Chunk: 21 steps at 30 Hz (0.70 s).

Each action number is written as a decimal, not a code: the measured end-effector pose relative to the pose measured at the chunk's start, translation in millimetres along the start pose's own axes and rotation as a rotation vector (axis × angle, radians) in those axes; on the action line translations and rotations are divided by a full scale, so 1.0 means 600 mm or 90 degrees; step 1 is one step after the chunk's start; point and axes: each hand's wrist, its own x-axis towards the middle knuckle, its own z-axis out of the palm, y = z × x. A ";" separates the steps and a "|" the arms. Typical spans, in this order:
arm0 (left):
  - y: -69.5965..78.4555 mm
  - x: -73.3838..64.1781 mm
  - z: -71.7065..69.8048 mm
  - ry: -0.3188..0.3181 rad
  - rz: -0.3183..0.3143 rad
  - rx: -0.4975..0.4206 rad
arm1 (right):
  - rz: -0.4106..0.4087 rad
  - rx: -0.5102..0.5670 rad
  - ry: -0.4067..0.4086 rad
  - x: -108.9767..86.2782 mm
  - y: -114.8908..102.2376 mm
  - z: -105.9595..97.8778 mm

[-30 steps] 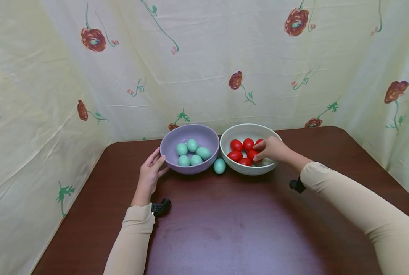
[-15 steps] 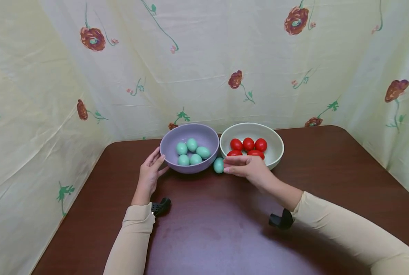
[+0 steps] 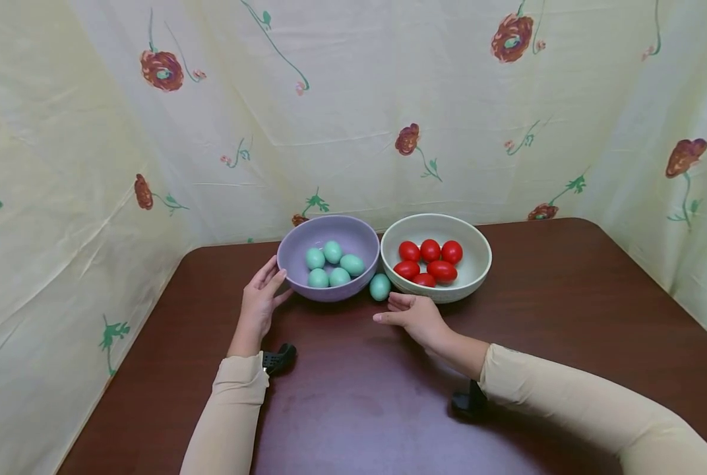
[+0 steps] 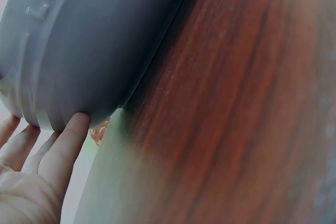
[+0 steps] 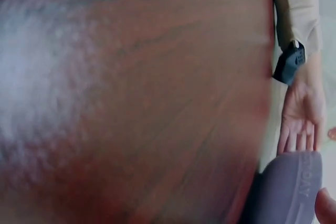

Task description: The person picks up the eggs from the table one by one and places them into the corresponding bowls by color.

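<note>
In the head view, a purple bowl [image 3: 297,247] holds several turquoise eggs [image 3: 352,265]. Against its left side rests my left hand [image 3: 258,300]; the left wrist view shows straight fingers [image 4: 63,153] with their tips touching the bowl's outer wall [image 4: 110,40]. To the right stands a whitish bowl [image 3: 475,264] with several red eggs [image 3: 442,271] inside. One more turquoise egg [image 3: 380,287] lies on the table in front of where the bowls meet. Just right of that egg, my right hand [image 3: 419,320] is low, thumb apart from the fingers, holding nothing.
Both bowls stand at the far edge of a dark brown table [image 3: 341,409]. Behind it hangs a flowered curtain [image 3: 341,119]. A black wrist device [image 3: 279,359] is on the left arm, and another black device [image 3: 469,401] hangs under the right wrist.
My right hand has left the inside of the whitish bowl, passing left and toward me to a spot beside the loose turquoise egg. The left hand, bowls and eggs have stayed in place.
</note>
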 end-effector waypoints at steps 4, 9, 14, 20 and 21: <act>0.001 -0.001 0.000 0.001 -0.002 0.004 | 0.004 0.024 0.005 0.001 0.004 0.006; 0.004 -0.001 0.000 0.000 -0.006 0.005 | 0.004 0.036 0.032 0.005 0.009 0.014; 0.005 -0.002 0.001 0.000 -0.005 0.004 | 0.013 0.034 0.052 0.014 0.010 0.022; 0.005 -0.003 0.002 0.005 -0.008 0.010 | 0.026 0.027 0.069 0.024 0.007 0.027; 0.005 -0.003 0.002 0.006 -0.008 0.010 | 0.025 0.026 0.071 0.025 0.006 0.027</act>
